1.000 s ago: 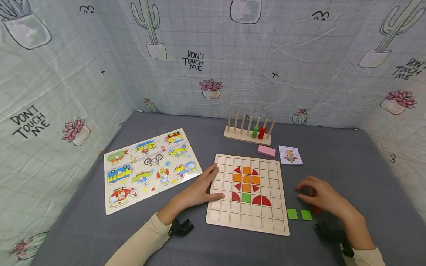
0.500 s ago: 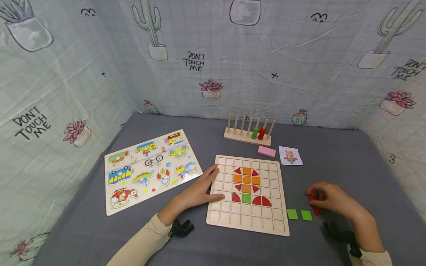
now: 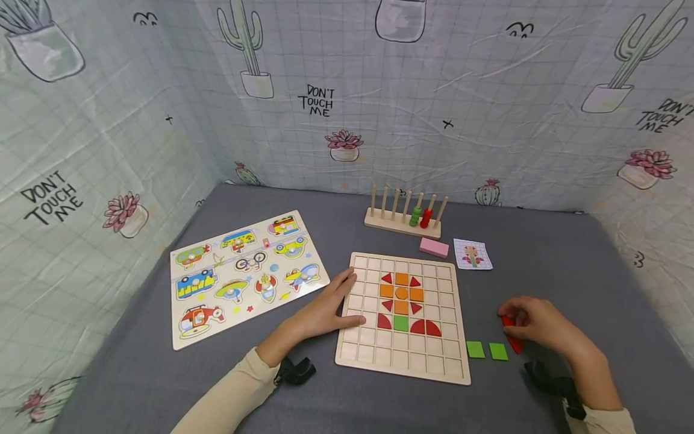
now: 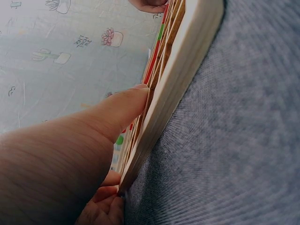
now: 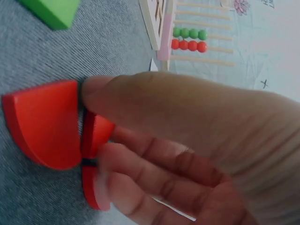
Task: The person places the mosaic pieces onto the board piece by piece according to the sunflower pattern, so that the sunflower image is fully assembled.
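A wooden grid board point(image 3: 401, 358) lies in the middle of the grey cloth, with orange, red and green tiles forming a flower on it. My left hand point(image 3: 336, 304) rests flat on the board's left edge; in the left wrist view the thumb point(image 4: 119, 110) lies on the board's rim point(image 4: 183, 70). My right hand point(image 3: 528, 319) is to the right of the board and pinches a red quarter-round piece point(image 5: 96, 133) between thumb and fingers. More red pieces point(image 5: 47, 122) lie against it on the cloth. Two green squares point(image 3: 487, 351) lie between the board and that hand.
A vehicle peg puzzle point(image 3: 244, 274) lies to the left. Behind the board are a pink block point(image 3: 434, 246), a pattern card point(image 3: 473, 253) and a peg rack point(image 3: 403, 217) with green and red beads. Printed cloth walls enclose the table.
My right hand has moved right, away from the board, and closed its fingers on the red pieces. The left hand has stayed on the board's edge.
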Demonstrator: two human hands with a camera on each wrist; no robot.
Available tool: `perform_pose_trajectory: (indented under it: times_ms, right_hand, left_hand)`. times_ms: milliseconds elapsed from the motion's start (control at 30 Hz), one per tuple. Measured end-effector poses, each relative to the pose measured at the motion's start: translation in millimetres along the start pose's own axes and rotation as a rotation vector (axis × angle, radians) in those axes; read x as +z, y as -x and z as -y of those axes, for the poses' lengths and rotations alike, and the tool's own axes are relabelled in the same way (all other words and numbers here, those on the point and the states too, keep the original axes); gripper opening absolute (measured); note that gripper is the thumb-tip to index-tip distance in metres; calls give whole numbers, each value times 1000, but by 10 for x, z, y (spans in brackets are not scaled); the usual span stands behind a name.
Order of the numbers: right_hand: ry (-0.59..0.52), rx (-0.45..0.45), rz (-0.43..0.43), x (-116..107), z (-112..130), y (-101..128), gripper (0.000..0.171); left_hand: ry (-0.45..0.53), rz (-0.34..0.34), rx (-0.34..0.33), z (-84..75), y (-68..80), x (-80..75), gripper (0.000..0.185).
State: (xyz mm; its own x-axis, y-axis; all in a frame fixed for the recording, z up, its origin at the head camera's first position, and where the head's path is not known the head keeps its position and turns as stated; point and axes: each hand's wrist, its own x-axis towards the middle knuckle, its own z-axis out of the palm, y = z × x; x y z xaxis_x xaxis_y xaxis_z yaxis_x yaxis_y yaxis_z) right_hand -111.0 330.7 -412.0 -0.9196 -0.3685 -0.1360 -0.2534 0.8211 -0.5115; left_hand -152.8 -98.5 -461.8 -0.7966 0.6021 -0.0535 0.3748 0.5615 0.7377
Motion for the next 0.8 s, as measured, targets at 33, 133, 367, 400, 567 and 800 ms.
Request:
perform_pose_trajectory:
  times_ms: [33,133,367,400,567,800]
  right_hand:
    - [8,-6,-5,9,5,-8,22]
    - [22,-19,-19,35,26,-36,23]
    - [59,-74,-93,100,90,-75,27]
    - [65,-91,-109,111,100,-78,27]
    - [56,-152,-156,149,164,-96,27]
    - [2,-216,-159,204,274,-151,28]
  left_hand:
    - [0,1,-2,-1,0,-1,93]
    - [1,2,-5,-2,-1,1,93]
    - [1,5,-16,6,4,10,93]
    - [0,5,-18,9,6,12,93]
    - [-1,3,-15,12,7,14,94]
    - [17,-3,-13,-10,7,-4,95]
